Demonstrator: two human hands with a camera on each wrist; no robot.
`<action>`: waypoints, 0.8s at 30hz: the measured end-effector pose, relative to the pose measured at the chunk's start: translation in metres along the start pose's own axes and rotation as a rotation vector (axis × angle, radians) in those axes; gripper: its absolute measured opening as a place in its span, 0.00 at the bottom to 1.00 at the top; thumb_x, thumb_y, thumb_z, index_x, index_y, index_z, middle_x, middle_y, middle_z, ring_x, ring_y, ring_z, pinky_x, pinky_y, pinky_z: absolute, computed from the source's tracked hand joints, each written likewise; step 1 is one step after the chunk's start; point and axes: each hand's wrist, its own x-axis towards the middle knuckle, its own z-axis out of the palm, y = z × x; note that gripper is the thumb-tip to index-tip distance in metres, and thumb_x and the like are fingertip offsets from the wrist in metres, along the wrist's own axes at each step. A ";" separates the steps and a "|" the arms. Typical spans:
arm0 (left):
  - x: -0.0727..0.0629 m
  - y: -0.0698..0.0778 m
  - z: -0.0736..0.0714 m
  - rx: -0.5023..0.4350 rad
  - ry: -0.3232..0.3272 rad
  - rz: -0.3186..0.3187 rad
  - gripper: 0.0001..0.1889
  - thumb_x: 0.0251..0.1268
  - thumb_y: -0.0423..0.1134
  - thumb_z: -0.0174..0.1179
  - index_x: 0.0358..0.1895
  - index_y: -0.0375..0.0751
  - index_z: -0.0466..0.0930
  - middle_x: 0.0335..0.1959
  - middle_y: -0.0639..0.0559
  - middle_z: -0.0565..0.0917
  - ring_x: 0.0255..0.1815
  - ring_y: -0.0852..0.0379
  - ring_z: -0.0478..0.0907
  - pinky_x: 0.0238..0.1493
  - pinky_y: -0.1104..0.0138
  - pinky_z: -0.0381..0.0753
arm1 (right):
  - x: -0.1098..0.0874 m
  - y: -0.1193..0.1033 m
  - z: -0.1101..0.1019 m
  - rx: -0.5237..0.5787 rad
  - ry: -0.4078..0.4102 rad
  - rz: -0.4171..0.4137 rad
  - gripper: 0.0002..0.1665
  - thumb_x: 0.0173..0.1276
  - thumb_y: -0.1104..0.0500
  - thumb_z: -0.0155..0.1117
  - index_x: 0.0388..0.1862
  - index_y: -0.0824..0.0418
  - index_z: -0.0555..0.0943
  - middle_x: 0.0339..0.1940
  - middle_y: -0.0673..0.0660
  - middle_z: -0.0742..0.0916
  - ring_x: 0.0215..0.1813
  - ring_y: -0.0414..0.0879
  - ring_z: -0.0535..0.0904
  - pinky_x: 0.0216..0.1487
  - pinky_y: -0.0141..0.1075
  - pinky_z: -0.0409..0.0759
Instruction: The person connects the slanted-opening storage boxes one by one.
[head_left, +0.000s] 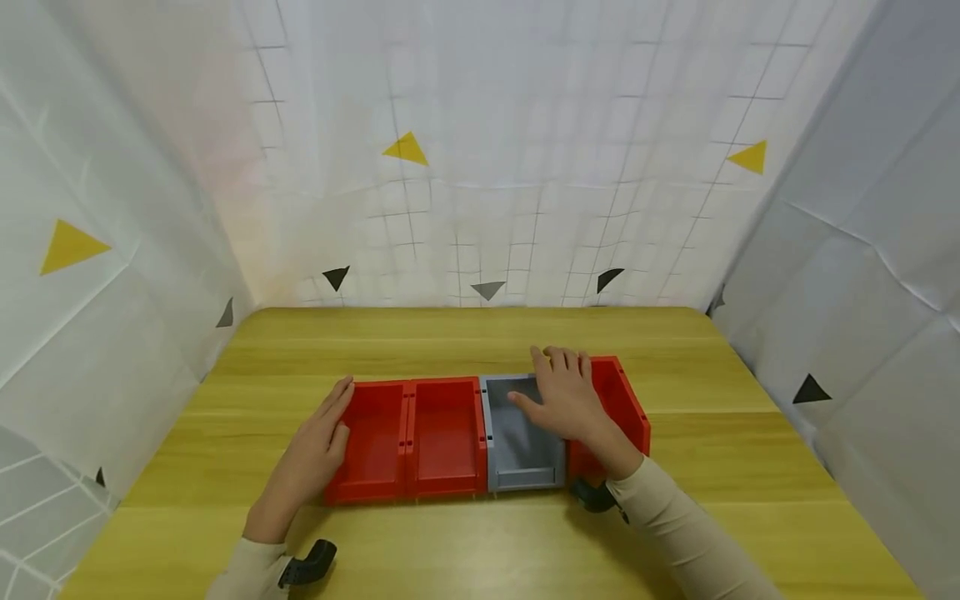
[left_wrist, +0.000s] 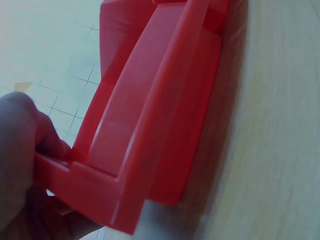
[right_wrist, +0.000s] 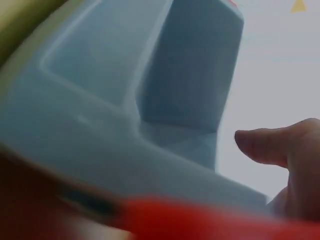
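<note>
A row of storage bins stands on the table: a red bin (head_left: 375, 433) at the left, a second red bin (head_left: 448, 433) beside it, then a grey bin (head_left: 517, 433). At the right end, another red bin (head_left: 618, 400) sits askew to the row. My left hand (head_left: 309, 454) holds the left wall of the leftmost bin; in the left wrist view its thumb (left_wrist: 50, 137) lies over the rim, with fingers outside. Above the grey bin and the askew bin is my right hand (head_left: 567, 400), fingers spread and thumb (right_wrist: 260, 145) out over the grey bin.
The wooden table (head_left: 480, 333) ends at a white sheet (head_left: 510, 225) behind, with more sheeting at both sides. A black wrist mount (head_left: 309, 564) sits at the left wrist and another black mount (head_left: 592, 496) at the right.
</note>
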 end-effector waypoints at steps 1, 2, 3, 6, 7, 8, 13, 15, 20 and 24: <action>-0.001 0.000 0.001 0.002 0.005 0.001 0.31 0.76 0.24 0.50 0.80 0.27 0.58 0.82 0.38 0.57 0.79 0.38 0.58 0.71 0.42 0.64 | -0.001 0.001 0.005 0.005 -0.008 0.006 0.53 0.68 0.40 0.69 0.79 0.71 0.62 0.70 0.72 0.71 0.72 0.69 0.62 0.73 0.70 0.46; -0.002 0.000 0.002 0.002 0.007 0.001 0.31 0.75 0.24 0.50 0.80 0.27 0.59 0.82 0.37 0.58 0.79 0.38 0.59 0.70 0.42 0.65 | -0.003 0.002 0.010 0.006 -0.019 0.014 0.55 0.69 0.39 0.68 0.80 0.71 0.61 0.70 0.72 0.71 0.72 0.69 0.62 0.74 0.70 0.46; -0.003 0.000 0.004 0.002 0.008 -0.001 0.31 0.75 0.24 0.50 0.79 0.27 0.59 0.82 0.37 0.58 0.79 0.38 0.59 0.70 0.42 0.66 | -0.005 0.004 0.015 0.008 -0.032 0.020 0.56 0.69 0.38 0.68 0.81 0.72 0.59 0.71 0.73 0.71 0.73 0.69 0.62 0.74 0.71 0.45; -0.005 0.001 0.007 -0.004 0.011 -0.013 0.31 0.75 0.24 0.49 0.79 0.27 0.59 0.82 0.38 0.58 0.78 0.38 0.60 0.70 0.42 0.66 | -0.009 0.007 0.024 0.037 -0.052 0.038 0.59 0.69 0.36 0.67 0.82 0.72 0.55 0.73 0.73 0.69 0.75 0.69 0.60 0.75 0.71 0.42; -0.006 0.001 0.008 -0.004 0.010 -0.016 0.31 0.75 0.24 0.49 0.79 0.27 0.59 0.82 0.38 0.57 0.78 0.37 0.60 0.70 0.42 0.66 | -0.009 0.008 0.025 0.058 -0.051 0.047 0.60 0.69 0.36 0.67 0.83 0.72 0.54 0.74 0.73 0.68 0.75 0.69 0.60 0.75 0.70 0.40; -0.006 0.001 0.008 -0.006 0.012 -0.021 0.31 0.75 0.24 0.49 0.79 0.27 0.59 0.82 0.38 0.57 0.79 0.38 0.59 0.70 0.42 0.66 | -0.009 0.009 0.026 0.064 -0.045 0.044 0.60 0.68 0.37 0.67 0.83 0.72 0.54 0.74 0.73 0.68 0.75 0.69 0.60 0.75 0.70 0.40; -0.001 0.003 0.005 -0.005 0.026 -0.018 0.31 0.76 0.24 0.49 0.80 0.27 0.58 0.83 0.39 0.56 0.79 0.37 0.59 0.70 0.42 0.67 | -0.003 0.013 0.021 0.111 -0.040 0.018 0.57 0.69 0.42 0.70 0.82 0.71 0.56 0.76 0.72 0.67 0.76 0.69 0.58 0.75 0.70 0.39; 0.003 0.003 0.004 -0.001 0.023 -0.014 0.31 0.76 0.25 0.48 0.80 0.27 0.58 0.83 0.39 0.56 0.78 0.37 0.61 0.66 0.44 0.72 | 0.000 0.016 0.018 0.135 -0.044 0.011 0.54 0.69 0.44 0.70 0.82 0.71 0.57 0.78 0.72 0.66 0.78 0.69 0.56 0.75 0.70 0.38; 0.013 0.000 0.004 0.022 0.027 -0.010 0.31 0.76 0.25 0.47 0.80 0.27 0.57 0.82 0.37 0.56 0.78 0.37 0.61 0.62 0.46 0.75 | 0.003 0.024 0.008 0.171 -0.008 -0.007 0.49 0.71 0.47 0.69 0.81 0.70 0.61 0.80 0.73 0.62 0.81 0.71 0.51 0.75 0.70 0.37; 0.020 -0.006 0.007 0.025 0.024 -0.022 0.31 0.77 0.26 0.46 0.81 0.28 0.56 0.82 0.38 0.56 0.78 0.37 0.60 0.62 0.46 0.74 | -0.002 0.031 0.002 0.145 0.009 0.007 0.47 0.71 0.48 0.69 0.79 0.70 0.64 0.80 0.74 0.62 0.80 0.72 0.51 0.75 0.71 0.37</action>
